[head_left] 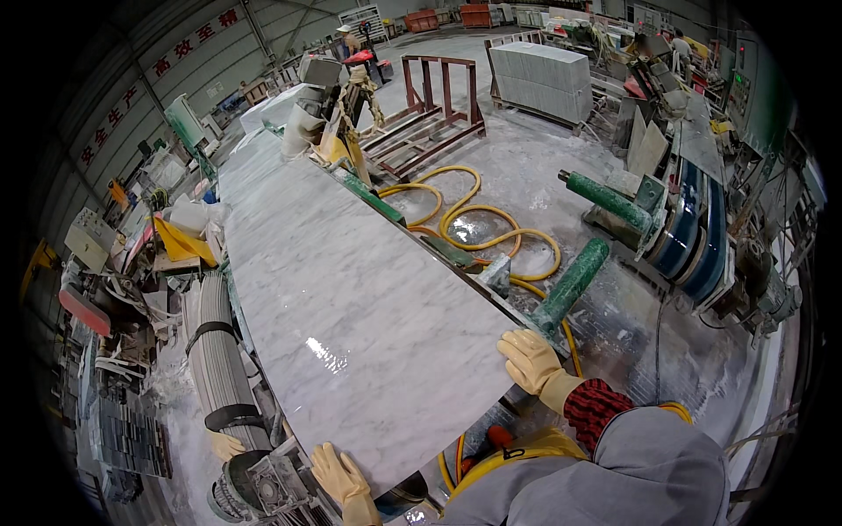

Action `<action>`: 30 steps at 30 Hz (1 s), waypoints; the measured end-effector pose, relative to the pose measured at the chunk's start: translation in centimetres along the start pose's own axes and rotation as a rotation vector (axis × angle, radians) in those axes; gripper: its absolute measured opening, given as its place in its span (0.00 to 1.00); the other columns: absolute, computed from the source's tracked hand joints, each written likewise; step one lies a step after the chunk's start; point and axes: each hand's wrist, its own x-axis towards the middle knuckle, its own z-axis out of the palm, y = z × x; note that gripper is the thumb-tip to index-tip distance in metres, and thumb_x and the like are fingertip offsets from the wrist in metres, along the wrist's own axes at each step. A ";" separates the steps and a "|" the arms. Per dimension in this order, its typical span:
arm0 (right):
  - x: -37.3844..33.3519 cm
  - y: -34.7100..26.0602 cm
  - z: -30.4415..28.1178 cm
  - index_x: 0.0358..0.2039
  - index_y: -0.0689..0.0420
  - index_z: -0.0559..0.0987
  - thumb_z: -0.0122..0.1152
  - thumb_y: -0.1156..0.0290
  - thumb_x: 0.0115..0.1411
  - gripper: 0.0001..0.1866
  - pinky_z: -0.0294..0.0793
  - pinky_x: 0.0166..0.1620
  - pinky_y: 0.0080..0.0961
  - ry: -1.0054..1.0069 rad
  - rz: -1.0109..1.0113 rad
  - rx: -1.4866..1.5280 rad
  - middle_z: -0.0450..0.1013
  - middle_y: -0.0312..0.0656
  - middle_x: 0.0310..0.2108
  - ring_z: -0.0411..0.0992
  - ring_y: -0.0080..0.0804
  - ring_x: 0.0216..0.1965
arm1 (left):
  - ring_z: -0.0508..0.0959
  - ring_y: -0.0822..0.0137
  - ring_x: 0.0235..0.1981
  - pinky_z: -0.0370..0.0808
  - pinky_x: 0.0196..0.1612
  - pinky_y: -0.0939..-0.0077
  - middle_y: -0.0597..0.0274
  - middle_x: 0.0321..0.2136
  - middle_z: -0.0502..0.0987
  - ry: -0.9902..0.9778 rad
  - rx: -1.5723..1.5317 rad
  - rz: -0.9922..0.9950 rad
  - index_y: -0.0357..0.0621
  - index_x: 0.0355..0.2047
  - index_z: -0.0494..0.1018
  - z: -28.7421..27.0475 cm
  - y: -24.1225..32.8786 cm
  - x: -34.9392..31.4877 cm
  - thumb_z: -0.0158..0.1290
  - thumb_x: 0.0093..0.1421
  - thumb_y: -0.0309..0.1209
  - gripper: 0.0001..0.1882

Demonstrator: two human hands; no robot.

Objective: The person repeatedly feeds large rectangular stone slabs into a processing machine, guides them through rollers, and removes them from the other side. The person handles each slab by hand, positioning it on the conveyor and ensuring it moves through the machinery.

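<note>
A long polished white marble slab (368, 307) with grey veining lies flat before me, running away toward the far left. My left hand (340, 480), in a cream rubber glove, rests at the slab's near left corner with its fingers stretched out. At the near right corner, my right hand (531, 359) wears a matching glove. Its fingers are bent over the slab's edge, and the thumb is hidden. Another cream glove (226, 445) lies on the machinery left of the slab.
A grey ribbed roll (215, 359) runs along the slab's left side. To the right are green rollers (572, 279), a looped yellow hose (465, 210) on the wet floor and a blue belt (688, 219). Farther off stand a rust-red rack (438, 105) and stacked slabs (544, 79).
</note>
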 end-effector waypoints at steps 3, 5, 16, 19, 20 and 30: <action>-0.4 0.2 0.1 0.57 0.56 0.80 0.62 0.66 0.63 0.21 0.67 0.69 0.46 -0.001 0.006 0.001 0.75 0.47 0.59 0.71 0.50 0.61 | 0.64 0.35 0.73 0.57 0.75 0.43 0.37 0.71 0.67 0.012 0.005 0.010 0.41 0.69 0.68 0.7 -0.5 -0.1 0.51 0.74 0.36 0.26; -0.3 0.1 0.0 0.57 0.56 0.80 0.62 0.66 0.64 0.21 0.68 0.69 0.46 -0.013 0.009 0.009 0.75 0.47 0.59 0.72 0.50 0.61 | 0.64 0.35 0.73 0.56 0.75 0.43 0.37 0.72 0.67 0.004 0.008 0.003 0.41 0.70 0.68 0.5 -0.4 -0.2 0.51 0.74 0.36 0.26; -0.3 -0.4 -0.6 0.55 0.57 0.80 0.61 0.67 0.63 0.20 0.69 0.67 0.46 0.038 -0.018 -0.012 0.75 0.48 0.57 0.72 0.50 0.58 | 0.64 0.36 0.72 0.58 0.73 0.42 0.37 0.71 0.67 0.013 0.019 0.002 0.41 0.69 0.68 0.2 -0.1 -0.7 0.52 0.73 0.35 0.26; -0.5 -0.3 -0.6 0.55 0.57 0.80 0.61 0.67 0.63 0.20 0.69 0.67 0.46 0.013 -0.002 0.009 0.75 0.48 0.57 0.73 0.50 0.58 | 0.65 0.36 0.72 0.58 0.73 0.42 0.38 0.70 0.68 0.033 0.015 0.019 0.41 0.68 0.69 0.5 -0.3 -0.9 0.52 0.73 0.36 0.26; -0.5 -0.3 -0.6 0.55 0.57 0.80 0.61 0.67 0.63 0.20 0.69 0.67 0.46 0.011 0.000 0.006 0.75 0.48 0.57 0.73 0.51 0.58 | 0.65 0.36 0.72 0.58 0.73 0.42 0.38 0.70 0.68 0.031 0.015 0.016 0.41 0.68 0.69 0.5 -0.4 -0.9 0.52 0.73 0.36 0.26; -1.6 0.3 0.2 0.57 0.56 0.80 0.62 0.67 0.64 0.22 0.68 0.69 0.48 -0.006 0.015 0.015 0.76 0.49 0.60 0.72 0.52 0.61 | 0.63 0.36 0.74 0.56 0.75 0.41 0.38 0.73 0.65 -0.027 0.001 -0.035 0.42 0.69 0.68 -0.3 0.3 -1.3 0.49 0.75 0.37 0.26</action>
